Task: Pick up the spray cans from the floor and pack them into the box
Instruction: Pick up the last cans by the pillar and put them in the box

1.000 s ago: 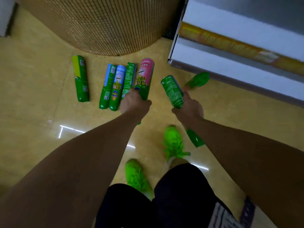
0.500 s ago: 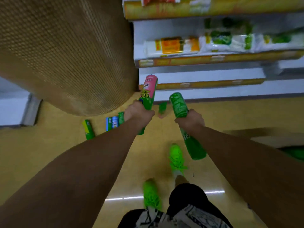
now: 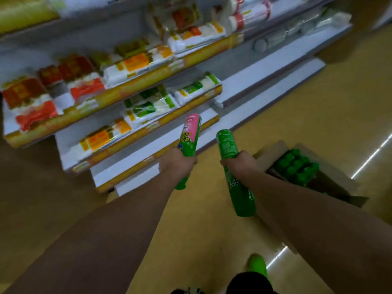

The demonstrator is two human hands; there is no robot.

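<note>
My left hand (image 3: 176, 166) grips a pink-and-green spray can (image 3: 189, 134) around its middle, the pink end pointing up and away. A plain green spray can (image 3: 228, 145) sits in the grip of my right hand (image 3: 240, 164), its lower end hanging down past my wrist. Both cans are held in the air above the floor. To the right of my right hand stands an open cardboard box (image 3: 337, 183) on the floor, with several green-capped cans (image 3: 297, 166) upright inside it. The cans left on the floor are out of view.
Store shelves (image 3: 148, 132) with white, orange and green packets run along the left and back, their low white base ledges jutting toward my hands. Yellow floor (image 3: 318, 113) stretches to the right and behind the box. My green shoe (image 3: 257, 265) shows at the bottom.
I have stood up and turned right with a can in each hand. The cans on the floor and the woven column left the view; the shelves and the open box came in.
</note>
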